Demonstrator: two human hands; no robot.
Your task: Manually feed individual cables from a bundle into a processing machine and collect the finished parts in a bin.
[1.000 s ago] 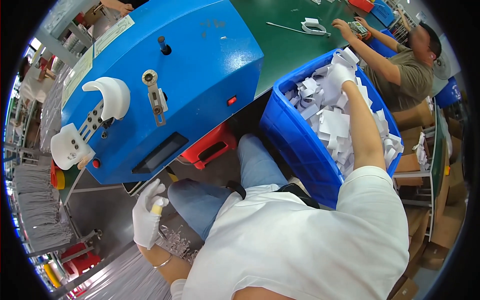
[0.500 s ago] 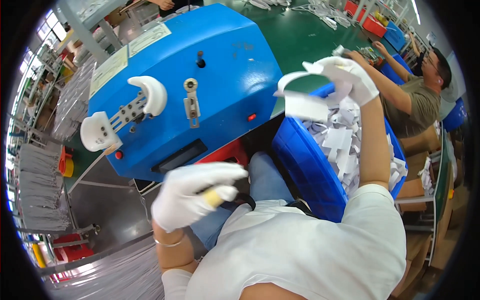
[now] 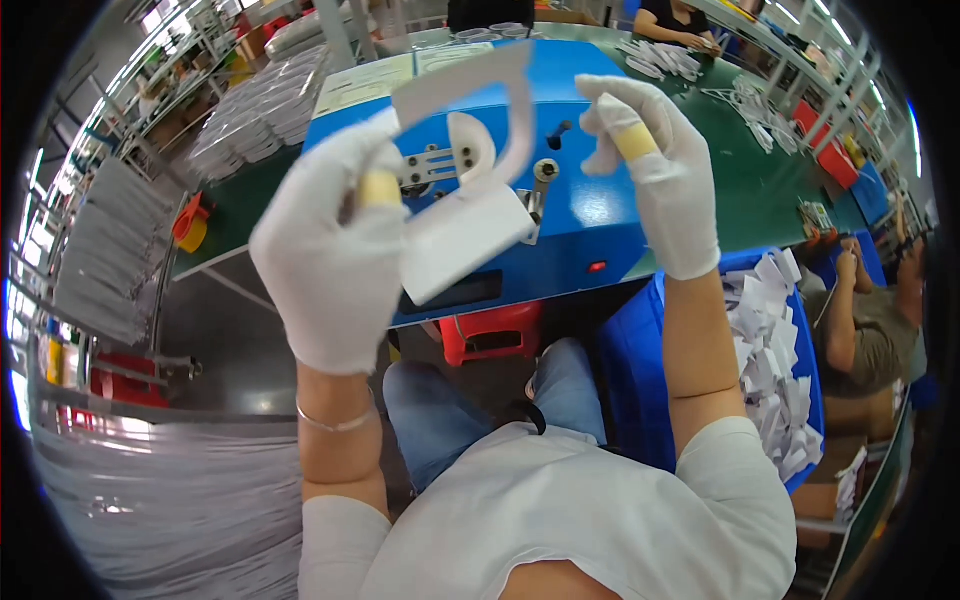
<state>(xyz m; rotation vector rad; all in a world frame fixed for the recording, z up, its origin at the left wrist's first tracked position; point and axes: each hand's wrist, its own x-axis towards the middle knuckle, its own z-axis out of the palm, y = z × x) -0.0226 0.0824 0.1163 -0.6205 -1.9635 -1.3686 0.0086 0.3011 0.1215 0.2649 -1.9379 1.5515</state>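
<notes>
My left hand [image 3: 335,240], in a white glove with yellow tape round a finger, is closed on a white die-cut paper piece [image 3: 465,235]. Two broad panels of this piece are joined by a narrow curved strip, and it is slightly blurred. It hangs in front of a blue bench machine [image 3: 560,262], hiding part of a white curved holder [image 3: 468,145] on a slotted metal bracket. To the right, over the machine's right side, my gloved right hand [image 3: 660,165] is raised. Its fingers are bent but apart, with nothing visible between them, and yellow tape wraps one.
A blue bin [image 3: 640,365] of white paper pieces [image 3: 770,350] stands by my right arm. Under the machine is a red stool [image 3: 490,335]. Clear trays [image 3: 265,110] are stacked at back left. Co-workers sit at the far side and at right, near white cables [image 3: 755,110].
The paper piece has passed from my right hand to my left. My left hand has risen toward the machine, and my right hand has left the bin. The view has shifted.
</notes>
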